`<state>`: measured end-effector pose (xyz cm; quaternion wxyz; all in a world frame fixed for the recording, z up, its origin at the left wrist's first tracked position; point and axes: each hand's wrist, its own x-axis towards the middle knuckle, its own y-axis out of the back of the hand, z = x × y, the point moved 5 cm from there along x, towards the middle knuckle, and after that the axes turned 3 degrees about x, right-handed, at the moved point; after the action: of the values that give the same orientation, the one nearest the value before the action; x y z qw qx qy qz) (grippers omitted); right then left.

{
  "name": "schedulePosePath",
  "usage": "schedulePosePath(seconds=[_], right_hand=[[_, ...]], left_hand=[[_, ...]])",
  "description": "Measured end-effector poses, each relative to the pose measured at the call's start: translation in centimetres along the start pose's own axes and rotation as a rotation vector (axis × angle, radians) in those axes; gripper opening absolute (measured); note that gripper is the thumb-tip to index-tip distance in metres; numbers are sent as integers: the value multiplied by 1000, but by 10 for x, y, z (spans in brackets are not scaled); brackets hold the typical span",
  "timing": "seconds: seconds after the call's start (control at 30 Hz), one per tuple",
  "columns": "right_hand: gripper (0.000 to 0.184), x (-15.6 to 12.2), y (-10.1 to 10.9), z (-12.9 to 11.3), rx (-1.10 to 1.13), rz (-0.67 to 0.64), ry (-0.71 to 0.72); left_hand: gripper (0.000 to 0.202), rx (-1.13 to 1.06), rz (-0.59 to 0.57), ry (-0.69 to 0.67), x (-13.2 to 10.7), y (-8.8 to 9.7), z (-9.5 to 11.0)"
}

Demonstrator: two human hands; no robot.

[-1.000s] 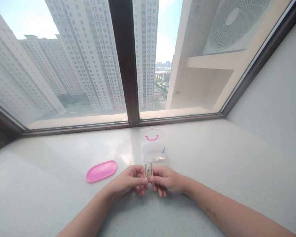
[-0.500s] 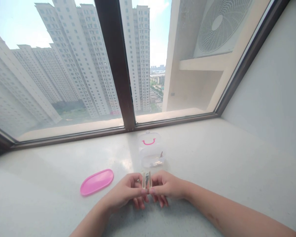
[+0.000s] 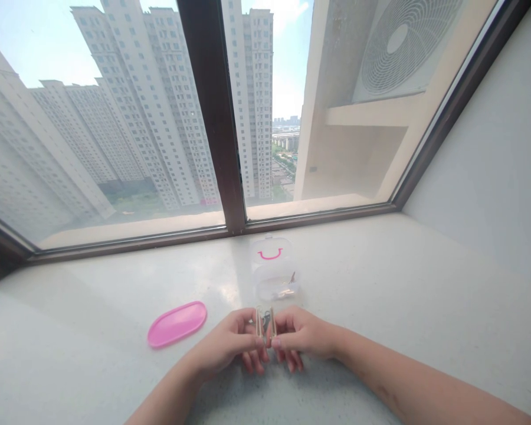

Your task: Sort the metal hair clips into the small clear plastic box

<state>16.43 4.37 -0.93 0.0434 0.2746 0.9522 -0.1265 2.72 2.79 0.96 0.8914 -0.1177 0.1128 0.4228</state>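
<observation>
Close together near the front, my left hand (image 3: 236, 341) and my right hand (image 3: 298, 337) each pinch a narrow, pale gold metal piece between thumb and fingers. The left metal piece (image 3: 259, 323) and the right metal piece (image 3: 273, 323) stand upright side by side. A small grey metal part (image 3: 266, 319) shows between them; whether it joins them is too small to tell. Just beyond my fingers sits an open clear plastic case (image 3: 265, 274) with a pink handle (image 3: 269, 254) on its raised lid. Small metal items (image 3: 287, 292) lie inside it.
A pink oval tray or lid (image 3: 177, 324) lies left of my left hand on the white sill (image 3: 92, 330). Beyond the sill stands a window with a dark frame (image 3: 235, 219). A white wall (image 3: 482, 165) rises at the right.
The two metal pieces have turned slightly, now showing narrower, and sit a little further apart at the bottom. My hands keep their hold. The whole view has shifted slightly.
</observation>
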Motion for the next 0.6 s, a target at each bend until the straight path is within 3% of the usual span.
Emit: schedulePosePath(seconds=[0.6], right_hand=[[32, 0, 0, 0, -2, 2, -18]], left_hand=[[26, 16, 22, -25, 3, -2, 4]])
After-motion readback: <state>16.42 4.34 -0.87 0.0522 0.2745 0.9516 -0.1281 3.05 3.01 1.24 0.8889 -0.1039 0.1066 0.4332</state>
